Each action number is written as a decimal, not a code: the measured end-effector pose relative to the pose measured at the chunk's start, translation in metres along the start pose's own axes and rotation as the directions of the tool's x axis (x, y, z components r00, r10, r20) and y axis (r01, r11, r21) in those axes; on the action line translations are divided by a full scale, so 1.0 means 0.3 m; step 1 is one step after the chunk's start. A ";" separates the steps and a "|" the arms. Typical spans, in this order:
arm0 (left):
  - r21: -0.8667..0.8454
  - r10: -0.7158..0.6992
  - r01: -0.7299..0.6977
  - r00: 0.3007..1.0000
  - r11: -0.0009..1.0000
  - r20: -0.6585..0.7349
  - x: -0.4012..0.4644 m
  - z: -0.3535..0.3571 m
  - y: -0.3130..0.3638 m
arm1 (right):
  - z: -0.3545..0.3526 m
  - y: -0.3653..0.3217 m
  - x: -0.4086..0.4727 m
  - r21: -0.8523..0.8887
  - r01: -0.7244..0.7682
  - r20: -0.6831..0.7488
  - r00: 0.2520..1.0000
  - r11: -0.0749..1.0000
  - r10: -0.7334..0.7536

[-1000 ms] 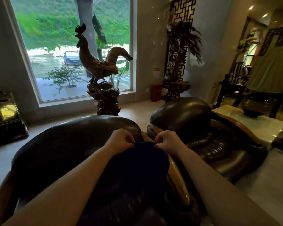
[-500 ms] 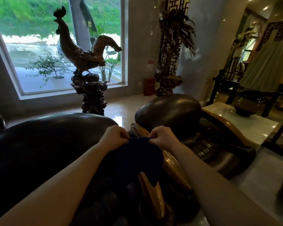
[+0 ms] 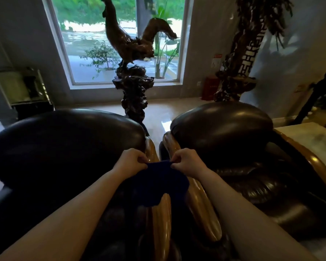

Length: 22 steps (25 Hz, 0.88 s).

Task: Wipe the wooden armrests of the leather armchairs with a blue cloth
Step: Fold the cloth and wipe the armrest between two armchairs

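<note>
Two dark leather armchairs stand side by side, the left armchair and the right armchair. Between them run two glossy wooden armrests, the left chair's armrest and the right chair's armrest. A dark blue cloth hangs over the gap between them, spread by its top edge. My left hand pinches its left corner and my right hand pinches its right corner. The cloth's lower part covers the middle of the left chair's armrest.
A carved wooden rooster statue on a gnarled stand rises behind the chairs, before a large window. A carved tree sculpture stands at the right. A pale stone table sits right of the right armchair; a dark cabinet at left.
The view has swung so that both armchairs now sit square in front of me. My hands still hold the cloth's top corners, now over the gap between the two armrests.
</note>
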<state>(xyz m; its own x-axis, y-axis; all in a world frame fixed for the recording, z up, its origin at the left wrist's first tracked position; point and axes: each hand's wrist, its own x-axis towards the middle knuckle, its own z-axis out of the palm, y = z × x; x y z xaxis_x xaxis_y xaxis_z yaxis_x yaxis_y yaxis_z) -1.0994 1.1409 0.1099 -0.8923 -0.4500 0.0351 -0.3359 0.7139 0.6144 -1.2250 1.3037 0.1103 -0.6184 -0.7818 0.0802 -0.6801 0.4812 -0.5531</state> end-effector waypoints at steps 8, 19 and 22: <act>-0.060 -0.158 0.162 0.985 0.985 0.069 0.100 0.216 -0.102 | 0.156 0.248 0.127 0.096 -0.077 0.203 0.978 0.992 0.056; -0.057 -0.303 0.316 0.939 0.947 0.162 0.046 0.505 -0.326 | 0.483 0.426 0.085 0.070 -0.243 0.364 0.909 0.968 0.202; -0.031 -0.346 0.358 0.918 0.933 0.195 -0.007 0.591 -0.384 | 0.565 0.467 0.042 0.068 -0.247 0.415 0.888 0.967 0.198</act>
<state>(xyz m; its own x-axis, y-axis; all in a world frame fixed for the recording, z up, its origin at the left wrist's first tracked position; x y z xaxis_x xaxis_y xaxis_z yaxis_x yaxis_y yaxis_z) -1.1122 1.1547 -0.1006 -0.7615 -0.5556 -0.3339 -0.6239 0.4882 0.6103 -1.2614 1.2941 -0.1067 -0.5205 -0.7635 -0.3823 -0.4776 0.6314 -0.6109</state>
